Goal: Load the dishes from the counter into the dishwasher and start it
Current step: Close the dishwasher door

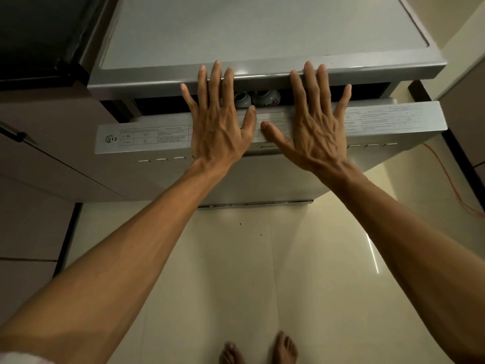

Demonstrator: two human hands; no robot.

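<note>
A silver dishwasher (262, 30) fills the upper middle of the frame, seen from above, with its flat top running up to the top edge. Its door (147, 136) stands nearly closed, leaving a narrow dark gap between the door's upper edge and the front lip of the top. Both hands lie flat on that upper edge at the centre of the frame. The left hand (219, 127) rests palm down with its fingers (215, 82) straight and spread, reaching over the gap so the tips touch the front lip; the thumb points right along the door edge. The right hand (316, 132) sits just beside it, fingers (311, 82) likewise straight and splayed with the tips on the lip, the thumb pointing left so the two thumbs almost meet. Neither hand grasps anything; both are released and pressing flat. In the gap between the hands two pale rounded dishes (256, 99) show inside the machine, upside down, one with a small reddish mark. A printed label (154, 135) with a table of text and the number 13 runs along the door's top edge to the left of the hands, and more printing continues to the right. Dark cabinetry sits at upper left, a pinkish cabinet front (47, 143) at left. Below, glossy cream floor tiles (236, 271) fill the lower frame, an orange cable (446, 177) trails at right, and bare feet (259, 349) show at the bottom edge.
</note>
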